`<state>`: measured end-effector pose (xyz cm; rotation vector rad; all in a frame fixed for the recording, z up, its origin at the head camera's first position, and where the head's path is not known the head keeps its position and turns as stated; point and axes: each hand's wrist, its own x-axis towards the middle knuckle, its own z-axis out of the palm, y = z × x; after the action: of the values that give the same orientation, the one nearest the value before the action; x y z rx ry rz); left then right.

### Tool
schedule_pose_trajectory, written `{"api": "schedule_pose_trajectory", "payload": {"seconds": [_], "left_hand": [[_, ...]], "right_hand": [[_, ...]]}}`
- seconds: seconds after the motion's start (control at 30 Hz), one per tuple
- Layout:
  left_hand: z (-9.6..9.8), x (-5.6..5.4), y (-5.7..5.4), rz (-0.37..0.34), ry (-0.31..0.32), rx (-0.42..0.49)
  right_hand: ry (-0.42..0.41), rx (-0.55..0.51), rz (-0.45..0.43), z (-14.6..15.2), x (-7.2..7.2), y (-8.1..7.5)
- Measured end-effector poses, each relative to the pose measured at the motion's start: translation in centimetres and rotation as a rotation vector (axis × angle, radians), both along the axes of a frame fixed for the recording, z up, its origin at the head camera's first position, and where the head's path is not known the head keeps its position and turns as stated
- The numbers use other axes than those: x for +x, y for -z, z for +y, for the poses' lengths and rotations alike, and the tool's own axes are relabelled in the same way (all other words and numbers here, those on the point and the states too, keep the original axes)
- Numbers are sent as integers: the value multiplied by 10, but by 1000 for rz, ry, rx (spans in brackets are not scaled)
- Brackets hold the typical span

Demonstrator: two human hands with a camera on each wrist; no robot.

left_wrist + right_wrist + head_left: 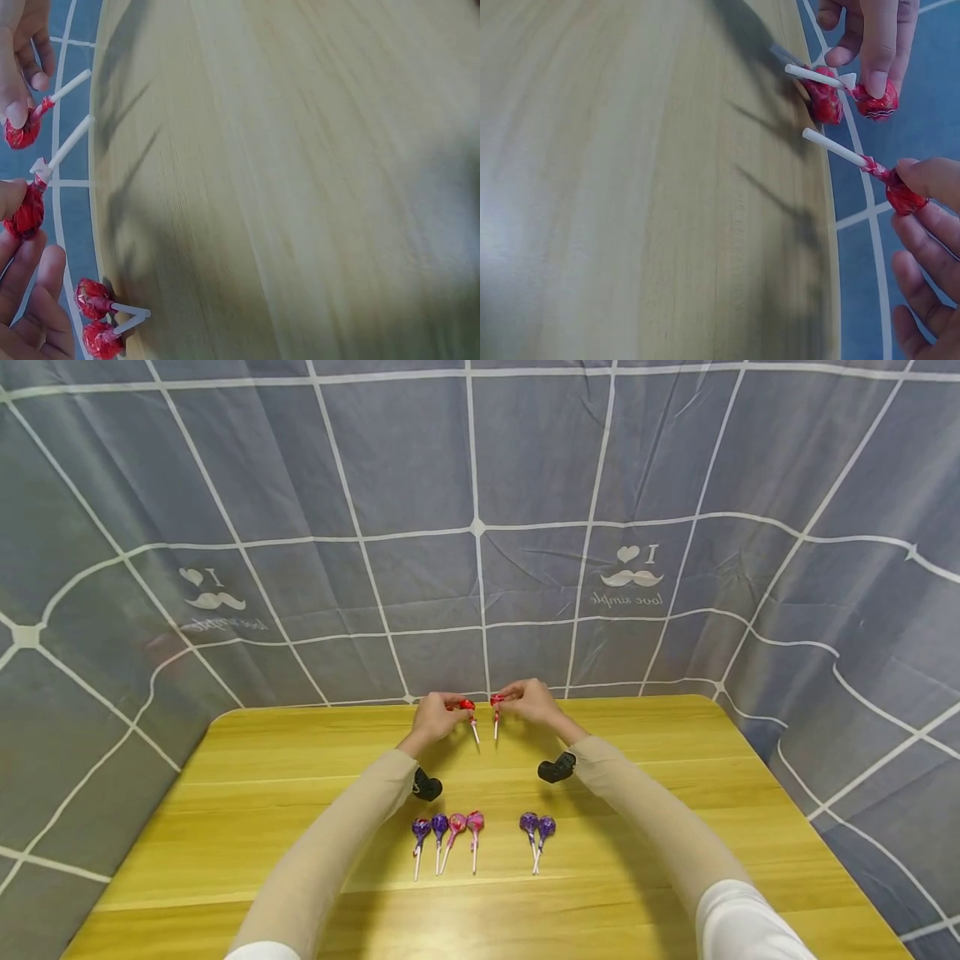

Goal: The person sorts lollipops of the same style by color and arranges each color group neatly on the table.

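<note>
The left hand (437, 718) pinches the left lollipop (27, 214) by its head between thumb and fingers; the right hand (531, 702) pinches the right lollipop (906, 198) likewise, near it, both by the far edge of the table (480, 918). Each head sits inside a red wrapper (877, 169) gathered at the stick. Both sticks point back toward the table's near side; in the head view the left stick slants slightly rightward, the right one runs nearly straight. Just left of the left hand, a red pair (94, 299) lies at the edge, sticks forming a V. On the near side of the left hand, four lollipops (456, 823), two purple and two pink, lie in a row. On the right hand's near side lies a purple pair (529, 822), sticks converging. Beyond both hands hangs a grey curtain (420, 585).
</note>
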<state>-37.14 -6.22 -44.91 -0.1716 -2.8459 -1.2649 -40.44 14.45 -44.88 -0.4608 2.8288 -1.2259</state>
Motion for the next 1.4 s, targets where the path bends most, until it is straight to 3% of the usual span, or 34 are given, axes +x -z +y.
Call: {"api": "schedule_pose_trajectory", "payload": {"seconds": [0.27,0.5,0.77,1.4], "left_hand": [[8,-13,5,0,-5,-8],[14,-17,9,-17,-54,11],[21,-22,12,-1,-58,11],[35,-25,24,12,-81,-43]], "right_hand": [[7,4,-22,-4,-7,4],[26,3,-34,-8,-16,9],[37,-6,-38,-9,-20,14],[95,-1,-65,-12,-22,24]]}}
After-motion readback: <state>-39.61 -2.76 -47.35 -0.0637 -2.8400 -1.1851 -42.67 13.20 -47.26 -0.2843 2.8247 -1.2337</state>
